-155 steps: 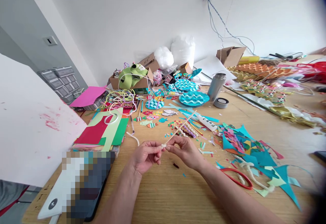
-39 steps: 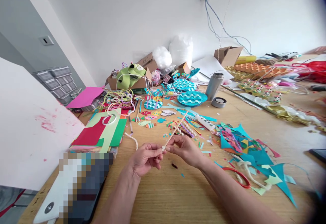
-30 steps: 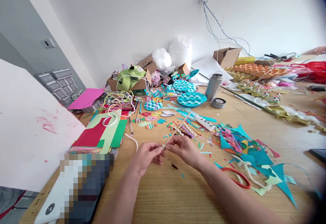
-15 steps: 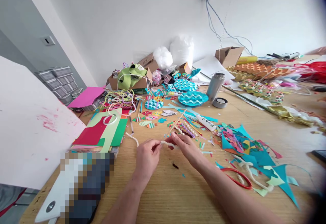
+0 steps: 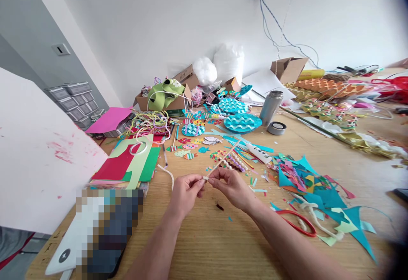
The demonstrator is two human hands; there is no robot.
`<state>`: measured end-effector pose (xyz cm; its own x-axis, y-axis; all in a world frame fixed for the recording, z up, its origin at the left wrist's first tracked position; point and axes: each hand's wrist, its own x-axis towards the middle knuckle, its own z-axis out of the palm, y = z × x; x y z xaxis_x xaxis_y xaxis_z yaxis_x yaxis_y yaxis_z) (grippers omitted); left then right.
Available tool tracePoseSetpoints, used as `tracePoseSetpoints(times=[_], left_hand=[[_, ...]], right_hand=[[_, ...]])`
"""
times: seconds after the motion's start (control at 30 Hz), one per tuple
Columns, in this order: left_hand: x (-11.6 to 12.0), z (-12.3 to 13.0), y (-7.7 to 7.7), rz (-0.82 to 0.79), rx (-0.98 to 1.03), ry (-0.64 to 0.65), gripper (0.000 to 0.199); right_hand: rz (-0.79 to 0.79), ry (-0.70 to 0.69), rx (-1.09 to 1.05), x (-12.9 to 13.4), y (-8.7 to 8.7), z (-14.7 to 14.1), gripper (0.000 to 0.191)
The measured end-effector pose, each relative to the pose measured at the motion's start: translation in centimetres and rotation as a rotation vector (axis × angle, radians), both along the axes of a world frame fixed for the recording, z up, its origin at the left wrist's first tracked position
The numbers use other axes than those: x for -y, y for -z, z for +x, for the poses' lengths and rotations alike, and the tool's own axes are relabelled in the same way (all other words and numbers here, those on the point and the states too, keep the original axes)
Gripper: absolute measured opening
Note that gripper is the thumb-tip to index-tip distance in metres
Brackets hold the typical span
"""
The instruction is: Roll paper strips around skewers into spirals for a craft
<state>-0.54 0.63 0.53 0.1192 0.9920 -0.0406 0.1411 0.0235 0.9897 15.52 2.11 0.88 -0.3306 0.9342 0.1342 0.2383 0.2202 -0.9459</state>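
My left hand is closed in a pinch on a white pipe cleaner and the near end of a thin wooden stick. The stick slants up and away to the right. My right hand pinches the pipe cleaner close beside the left fingertips, where a short piece of it lies at the stick's end. Left of my left hand a curved white length shows; whether it joins the held piece is hidden. A small dark brown fuzzy bit lies on the table below my hands.
Paper fish, a glue bottle and blue wavy plates lie beyond my hands. A steel flask stands behind. Paper scraps and red-handled scissors are at right, coloured sheets at left.
My right hand has drawn in toward the left, and the stretch of pipe cleaner between them is shorter. The stick has swung down to the right.
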Motion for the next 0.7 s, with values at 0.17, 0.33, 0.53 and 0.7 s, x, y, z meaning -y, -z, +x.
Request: tracePoseSetpoints(times=[0.17, 0.33, 0.53, 0.7], left_hand=[[-0.2, -0.4, -0.4, -0.229, 0.302, 0.090, 0.023], [-0.1, -0.9, -0.5, -0.444, 0.505, 0.220, 0.019], [0.0, -1.0, -0.4, -0.578, 0.672, 0.341, 0.015], [0.0, -0.7, -0.5, -0.500, 0.519, 0.279, 0.022]], right_hand=[[0.040, -0.005, 0.028, 0.3, -0.4, 0.1, 0.024], [0.066, -0.063, -0.029, 0.4, -0.7, 0.4, 0.026], [0.019, -0.143, -0.126, 0.1, -0.4, 0.9, 0.025], [-0.042, -0.159, -0.167, -0.3, 0.1, 1.0, 0.024]])
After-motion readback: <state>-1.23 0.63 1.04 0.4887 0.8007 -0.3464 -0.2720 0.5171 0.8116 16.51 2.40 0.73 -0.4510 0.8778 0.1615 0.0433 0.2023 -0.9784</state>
